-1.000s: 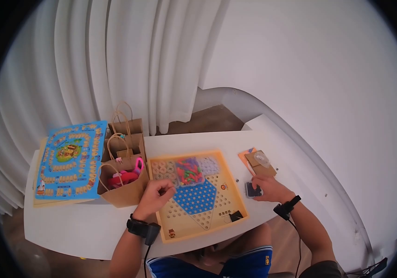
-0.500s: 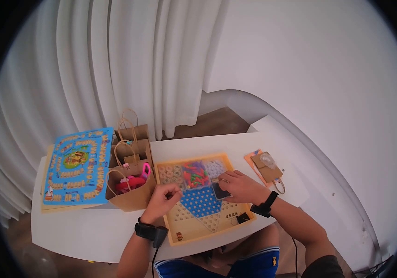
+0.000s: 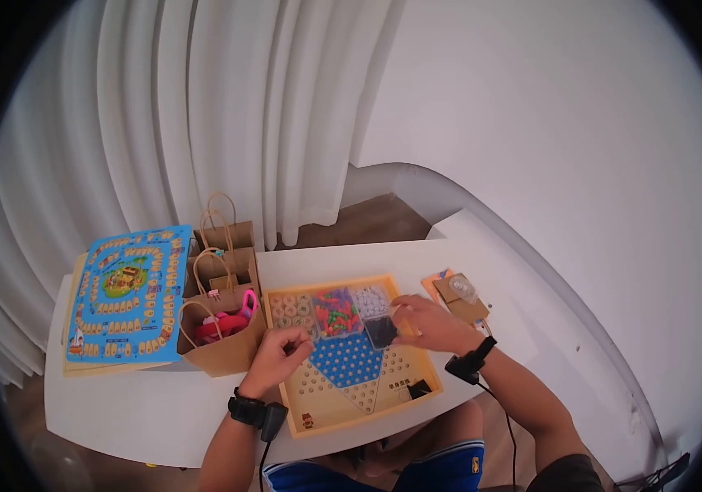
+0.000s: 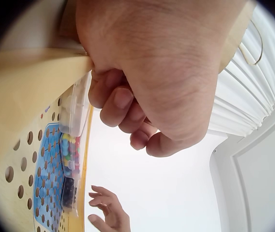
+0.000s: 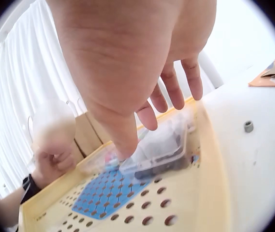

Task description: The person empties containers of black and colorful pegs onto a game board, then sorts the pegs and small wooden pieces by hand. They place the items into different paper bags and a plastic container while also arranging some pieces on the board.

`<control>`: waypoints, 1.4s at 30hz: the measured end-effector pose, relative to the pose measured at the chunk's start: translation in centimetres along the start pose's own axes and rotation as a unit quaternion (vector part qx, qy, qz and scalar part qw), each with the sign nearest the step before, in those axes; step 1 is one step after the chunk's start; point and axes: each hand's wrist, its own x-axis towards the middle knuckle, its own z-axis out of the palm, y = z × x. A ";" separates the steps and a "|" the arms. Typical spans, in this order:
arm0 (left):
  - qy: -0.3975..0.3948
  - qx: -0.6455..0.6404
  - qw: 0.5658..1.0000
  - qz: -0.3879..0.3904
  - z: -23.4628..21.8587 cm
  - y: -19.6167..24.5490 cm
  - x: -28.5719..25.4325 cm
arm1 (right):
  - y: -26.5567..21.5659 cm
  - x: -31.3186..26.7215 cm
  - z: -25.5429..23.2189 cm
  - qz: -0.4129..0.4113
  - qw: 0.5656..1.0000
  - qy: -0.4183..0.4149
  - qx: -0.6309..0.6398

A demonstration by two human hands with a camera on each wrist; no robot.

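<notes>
In the head view, my left hand (image 3: 280,358) hangs loosely curled and empty by the left rim of the yellow tray (image 3: 326,412). My right hand (image 3: 433,322) is just right of a small clear box of dark pieces (image 3: 381,334), which sits in the tray. Its fingers extend over the box (image 5: 162,166) in the right wrist view, not curled round it; whether the thumb touches it, I cannot tell. Beside that box are clear boxes of round tan pieces (image 3: 291,312), coloured pieces (image 3: 338,313) and white pieces (image 3: 371,301), above the blue board area (image 3: 346,361).
Paper bags (image 3: 230,347) stand left of the tray, the front one holding pink and red items. Further left lies a blue game board (image 3: 125,283). Right of the tray are a brown packet (image 3: 459,303) and a small grey piece (image 5: 248,126). A black item (image 3: 419,389) is at the tray's front right.
My right hand has carried the box of dark pieces from the table right of the tray leftward into it, and its fingers have loosened. My left hand stays about where it was.
</notes>
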 end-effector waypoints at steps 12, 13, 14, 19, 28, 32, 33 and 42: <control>0.002 -0.004 1.000 -0.007 0.1 0.5 -0.1 | 18.4 -11.5 1.4 0.436 0.894 0.097 0.028; 0.001 -0.003 1.000 -0.006 0.0 0.6 0.0 | 18.2 -11.5 1.6 0.466 0.878 0.099 0.046; -0.005 0.003 1.000 -0.012 -0.1 0.7 -0.1 | 18.1 -11.6 1.7 0.467 0.877 0.100 0.048; -0.011 0.007 1.000 -0.016 -0.1 0.5 -0.1 | 16.8 -10.5 1.5 0.599 0.774 0.161 0.123; -0.003 -0.001 1.000 -0.015 -0.1 0.1 -0.2 | 18.0 -9.0 3.1 0.582 0.809 0.081 0.023; -0.010 -0.005 1.000 -0.024 0.0 0.5 -0.1 | 18.7 -8.0 1.5 0.584 0.811 0.012 0.035; -0.011 -0.008 0.999 -0.029 0.0 0.7 -0.1 | 18.9 -7.5 1.1 0.594 0.801 0.002 0.077; -0.003 -0.011 1.000 -0.006 0.0 0.1 0.0 | 16.4 -6.0 0.8 0.588 0.795 0.007 0.150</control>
